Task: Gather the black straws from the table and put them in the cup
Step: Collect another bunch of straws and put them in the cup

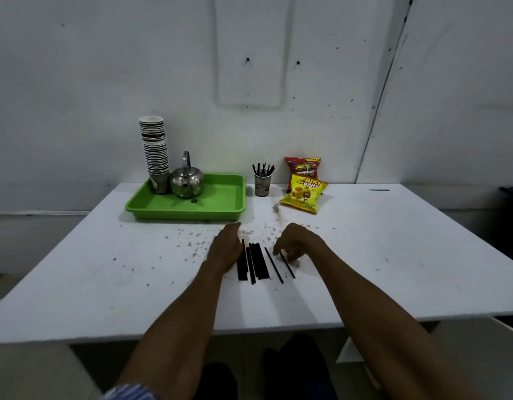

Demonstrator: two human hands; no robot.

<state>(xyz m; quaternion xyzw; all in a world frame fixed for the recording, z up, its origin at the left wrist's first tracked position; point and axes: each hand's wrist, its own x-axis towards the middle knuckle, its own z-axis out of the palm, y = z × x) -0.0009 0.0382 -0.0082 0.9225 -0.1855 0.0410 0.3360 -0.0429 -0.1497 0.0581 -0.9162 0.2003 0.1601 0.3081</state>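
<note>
White table [365,255], speckled with dark crumbs toward the middle. Black straws [253,262] lying loose on the table a little nearer the front edge than the back, most bunched side by side, running front to back, with two thin singles [274,265] set slightly apart to the right of the bunch. Left hand [226,249] flat on its edge, fingers pressed together and straight, touching the left side of the bunch. Right hand [298,241] arched over the right-hand singles, fingers curled downward, index tip touching down between the two singles, nothing pinched or lifted. Paper cup [262,184] upright near the back edge, just right of the green tray [220,207], already holding several black straws [263,169] standing out of its rim. On the tray, toward the back-left corner: a tall stack of paper cups [155,151] and a steel kettle [187,181] touching it. Two snack bags right of the cup, near the back edge: a yellow one [304,193] leaning in front of a red one [302,167].
</note>
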